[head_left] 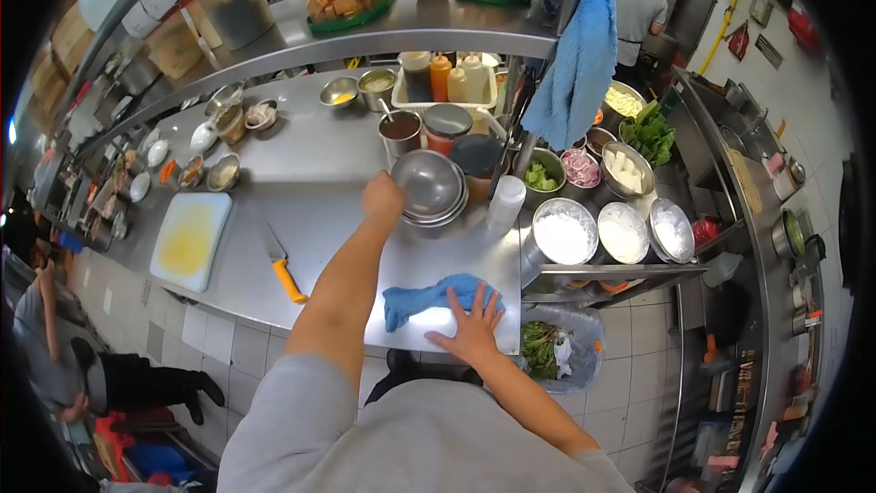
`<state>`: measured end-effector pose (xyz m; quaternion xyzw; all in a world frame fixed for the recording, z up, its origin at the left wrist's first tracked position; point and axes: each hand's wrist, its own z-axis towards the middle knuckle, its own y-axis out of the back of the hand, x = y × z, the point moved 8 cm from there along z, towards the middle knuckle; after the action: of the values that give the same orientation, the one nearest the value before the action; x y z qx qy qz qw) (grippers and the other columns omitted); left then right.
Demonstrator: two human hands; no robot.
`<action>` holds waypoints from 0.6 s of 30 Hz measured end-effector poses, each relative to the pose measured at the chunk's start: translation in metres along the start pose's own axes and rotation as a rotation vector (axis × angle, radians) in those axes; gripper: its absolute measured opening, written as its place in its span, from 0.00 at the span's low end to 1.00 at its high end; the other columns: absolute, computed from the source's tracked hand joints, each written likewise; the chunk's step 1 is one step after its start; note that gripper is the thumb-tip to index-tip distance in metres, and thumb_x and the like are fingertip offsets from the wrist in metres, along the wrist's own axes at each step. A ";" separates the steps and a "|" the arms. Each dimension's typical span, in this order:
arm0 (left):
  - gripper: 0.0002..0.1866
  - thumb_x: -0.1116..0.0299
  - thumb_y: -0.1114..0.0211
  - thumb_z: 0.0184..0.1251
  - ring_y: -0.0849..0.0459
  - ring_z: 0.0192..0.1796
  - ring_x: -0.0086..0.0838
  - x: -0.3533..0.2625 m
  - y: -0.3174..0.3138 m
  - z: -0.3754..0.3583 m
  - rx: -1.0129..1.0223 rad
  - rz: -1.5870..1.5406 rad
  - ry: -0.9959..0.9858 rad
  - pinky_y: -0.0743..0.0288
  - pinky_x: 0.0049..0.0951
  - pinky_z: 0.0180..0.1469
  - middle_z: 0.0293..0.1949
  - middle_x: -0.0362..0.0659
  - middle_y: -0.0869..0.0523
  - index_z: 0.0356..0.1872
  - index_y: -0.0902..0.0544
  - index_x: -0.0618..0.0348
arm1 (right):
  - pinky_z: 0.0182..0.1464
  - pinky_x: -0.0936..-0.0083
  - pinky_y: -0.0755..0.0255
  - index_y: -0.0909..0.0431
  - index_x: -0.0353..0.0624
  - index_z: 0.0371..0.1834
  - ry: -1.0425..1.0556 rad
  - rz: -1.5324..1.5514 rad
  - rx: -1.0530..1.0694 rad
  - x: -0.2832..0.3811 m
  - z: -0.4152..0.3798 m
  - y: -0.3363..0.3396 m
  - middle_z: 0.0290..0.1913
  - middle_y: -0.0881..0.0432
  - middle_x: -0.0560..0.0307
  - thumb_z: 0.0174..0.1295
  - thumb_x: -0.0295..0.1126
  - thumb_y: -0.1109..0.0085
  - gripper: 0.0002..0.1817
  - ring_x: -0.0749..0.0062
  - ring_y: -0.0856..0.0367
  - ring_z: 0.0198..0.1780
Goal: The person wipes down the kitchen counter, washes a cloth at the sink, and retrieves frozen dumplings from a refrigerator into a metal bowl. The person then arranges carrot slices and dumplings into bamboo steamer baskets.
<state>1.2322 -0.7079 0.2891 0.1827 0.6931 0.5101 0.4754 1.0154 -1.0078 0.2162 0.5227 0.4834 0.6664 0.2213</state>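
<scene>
My left hand point(382, 198) is closed at the left rim of a metal mixing bowl point(427, 184), its fingertips partly hidden by the hand itself. That bowl sits at the top of a small stack of similar bowls. My right hand point(472, 321) lies with fingers spread, its fingertips on a crumpled blue cloth point(415, 303) near the front edge of the steel counter point(342, 260). To the left of my left forearm is a knife point(286, 271) with a yellow handle. A white cutting board point(191, 241) with a yellow stain rests further left.
A sauce pot point(400, 131), lidded containers and a clear bottle point(505, 204) surround the bowls. Bowls of white powder point(564, 230) and vegetables stand at right. Overhead runs a steel shelf point(438, 35) with a hanging blue towel point(570, 55). A bin point(584, 347) stands below; co-workers are nearby.
</scene>
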 end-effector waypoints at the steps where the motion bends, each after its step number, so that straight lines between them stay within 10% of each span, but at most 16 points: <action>1: 0.25 0.60 0.29 0.72 0.13 0.55 0.56 -0.010 0.008 -0.004 0.001 0.000 -0.012 0.17 0.53 0.57 0.55 0.57 0.17 0.63 0.23 0.63 | 0.76 0.10 0.74 0.37 0.71 0.88 -0.092 0.010 -0.003 -0.010 0.010 -0.012 0.89 0.64 0.23 0.51 0.77 0.28 0.60 0.07 0.72 0.85; 8: 0.17 0.69 0.32 0.68 0.12 0.45 0.58 0.026 0.111 -0.142 -0.547 -0.366 -0.339 0.18 0.51 0.47 0.48 0.59 0.12 0.54 0.23 0.62 | 0.79 0.15 0.68 0.25 0.62 0.78 -0.150 -0.033 0.037 0.002 0.056 -0.009 0.87 0.56 0.22 0.54 0.65 0.22 0.48 0.08 0.66 0.85; 11: 0.16 0.70 0.32 0.65 0.12 0.40 0.61 0.101 0.092 -0.162 -0.216 -0.302 -0.153 0.17 0.53 0.47 0.36 0.59 0.12 0.51 0.24 0.62 | 0.80 0.20 0.56 0.23 0.56 0.73 0.190 -0.083 -0.026 -0.008 0.077 -0.046 0.84 0.48 0.23 0.58 0.49 0.23 0.38 0.13 0.50 0.82; 13: 0.15 0.70 0.32 0.64 0.12 0.38 0.61 0.128 0.080 -0.179 -0.139 -0.252 -0.069 0.17 0.53 0.47 0.32 0.61 0.12 0.48 0.24 0.63 | 0.79 0.26 0.47 0.24 0.52 0.71 0.080 0.579 -0.243 -0.001 0.066 -0.005 0.80 0.41 0.26 0.59 0.36 0.27 0.34 0.20 0.40 0.78; 18: 0.13 0.70 0.34 0.65 0.09 0.43 0.64 0.081 0.029 -0.202 0.151 -0.300 -0.291 0.17 0.58 0.48 0.38 0.67 0.11 0.47 0.25 0.62 | 0.84 0.34 0.50 0.29 0.54 0.80 0.312 0.153 -0.302 0.116 0.067 0.027 0.85 0.48 0.25 0.65 0.37 0.32 0.37 0.21 0.46 0.83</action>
<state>1.0154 -0.7440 0.2814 0.1844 0.6727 0.3484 0.6261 1.0408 -0.8988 0.2951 0.4096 0.3654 0.8187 0.1685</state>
